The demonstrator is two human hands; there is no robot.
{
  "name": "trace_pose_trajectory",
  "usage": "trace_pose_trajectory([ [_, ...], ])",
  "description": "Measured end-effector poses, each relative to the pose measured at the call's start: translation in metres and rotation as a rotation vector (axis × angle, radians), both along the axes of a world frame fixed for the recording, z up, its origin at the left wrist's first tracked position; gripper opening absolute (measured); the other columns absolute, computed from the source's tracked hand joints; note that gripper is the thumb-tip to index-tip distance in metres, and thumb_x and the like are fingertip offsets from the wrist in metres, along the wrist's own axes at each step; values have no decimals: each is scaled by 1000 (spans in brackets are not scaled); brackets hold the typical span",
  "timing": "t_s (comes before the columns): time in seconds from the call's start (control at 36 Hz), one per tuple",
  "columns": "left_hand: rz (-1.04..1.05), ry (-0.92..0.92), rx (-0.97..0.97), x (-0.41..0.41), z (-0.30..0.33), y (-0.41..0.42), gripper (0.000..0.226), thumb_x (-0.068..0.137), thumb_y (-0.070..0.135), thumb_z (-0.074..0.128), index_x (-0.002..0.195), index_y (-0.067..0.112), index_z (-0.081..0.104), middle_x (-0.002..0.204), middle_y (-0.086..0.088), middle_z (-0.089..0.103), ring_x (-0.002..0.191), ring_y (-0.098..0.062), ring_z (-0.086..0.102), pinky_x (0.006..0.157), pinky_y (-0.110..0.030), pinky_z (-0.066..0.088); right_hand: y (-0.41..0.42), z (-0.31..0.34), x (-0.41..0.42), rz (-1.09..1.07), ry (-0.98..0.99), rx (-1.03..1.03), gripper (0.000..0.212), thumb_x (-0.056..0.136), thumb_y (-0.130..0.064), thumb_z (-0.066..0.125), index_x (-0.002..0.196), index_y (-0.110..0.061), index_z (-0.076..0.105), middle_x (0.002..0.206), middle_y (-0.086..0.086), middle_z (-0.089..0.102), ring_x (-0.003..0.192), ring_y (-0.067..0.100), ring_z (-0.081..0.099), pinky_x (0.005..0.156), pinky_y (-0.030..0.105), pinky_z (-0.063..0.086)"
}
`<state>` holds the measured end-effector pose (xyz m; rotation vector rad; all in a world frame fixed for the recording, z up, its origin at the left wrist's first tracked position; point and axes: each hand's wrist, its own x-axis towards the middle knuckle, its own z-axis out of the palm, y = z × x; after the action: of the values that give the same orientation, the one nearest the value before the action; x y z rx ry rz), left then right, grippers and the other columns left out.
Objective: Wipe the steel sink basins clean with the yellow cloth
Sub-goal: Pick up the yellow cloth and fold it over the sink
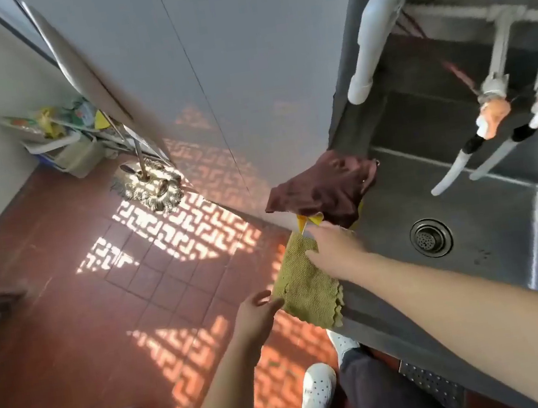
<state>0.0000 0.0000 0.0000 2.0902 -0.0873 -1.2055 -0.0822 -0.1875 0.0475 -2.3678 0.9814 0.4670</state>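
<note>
Right hand (pixel 331 252) pinches the yellow cloth (pixel 303 289) draped over sink rim (pixel 377 320) to lift it, w/ left hand (pixel 257 316) unclenched just beside, ready to help.

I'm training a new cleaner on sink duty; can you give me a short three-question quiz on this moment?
1. True or false: the yellow cloth hangs over the edge of the steel sink.
2. Which cloth lies on the sink corner just beyond the yellow one? A) blue B) brown C) white
3. Fill in: the right hand is on the yellow cloth, while the left hand reaches toward its lower ____.

Key:
1. True; it drapes over the rim.
2. B, the brown cloth.
3. Edge; whether the left fingertips touch it yet cannot be told.
</note>
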Motion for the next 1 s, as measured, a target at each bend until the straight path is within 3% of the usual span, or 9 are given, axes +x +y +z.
trace_pose_trajectory([
  [0.22,225,79,-22,-8,-10,3,36,76,12,80,110,8,71,103,-9,74,91,-16,66,72,-26,46,-6,-20,35,159,127,-68,31,94,-18,51,125,-19,47,141,9,28,108,34,56,77,38,42],
  [0.31,284,97,-53,-10,-14,7,26,77,9,79,100,5,68,99,-12,73,85,-19,64,67,-24,44,-4,-21,37,90,48,-89,15,92,-16,54,104,-21,47,130,7,36,99,30,53,76,38,42],
  [0.42,296,30,-135,-12,-7,7,18,77,-3,73,78,11,61,73,-7,62,70,-17,52,61,-27,38,-1,-21,29,93,-26,-151,18,88,-13,53,86,-26,41,112,0,48,113,26,40,92,39,34],
  [0.53,298,-39,-211,-12,5,9,18,78,0,71,76,16,63,72,1,68,67,-12,58,61,-20,43,-1,-11,11,-38,-79,2,22,91,-19,53,81,-29,36,87,-4,57,96,28,51,89,39,34],
  [0.58,287,-23,-253,-11,16,9,16,81,3,70,78,17,63,74,4,72,67,-9,62,62,-21,44,-1,0,-3,-149,-139,41,19,92,-24,56,84,-26,39,81,-3,58,89,31,53,85,38,40],
  [0.69,237,2,-373,-11,40,5,17,83,2,68,81,17,60,78,1,72,71,-10,63,73,-30,49,-1,24,-35,-386,-278,220,16,89,-22,68,101,-22,58,98,1,65,92,27,62,81,39,54],
  [0.78,168,61,-472,-10,56,-1,18,82,2,64,80,19,59,84,-5,68,76,-18,62,75,-34,54,-1,42,-60,-508,-383,297,8,85,-13,73,92,-10,71,92,11,74,93,34,68,83,43,54],
  [0.92,19,48,-590,-17,89,-16,25,87,-3,56,80,21,57,79,-5,60,69,-18,59,64,-34,54,8,75,-105,-547,-558,238,4,86,-16,72,83,-13,72,82,10,74,81,28,69,77,33,54],
  [1.0,-111,33,-638,-25,108,-25,29,90,1,56,77,27,59,78,-2,61,70,-20,59,62,-38,53,18,92,-137,-542,-648,150,10,90,-25,68,81,-21,67,78,3,71,80,27,66,78,45,53],
])
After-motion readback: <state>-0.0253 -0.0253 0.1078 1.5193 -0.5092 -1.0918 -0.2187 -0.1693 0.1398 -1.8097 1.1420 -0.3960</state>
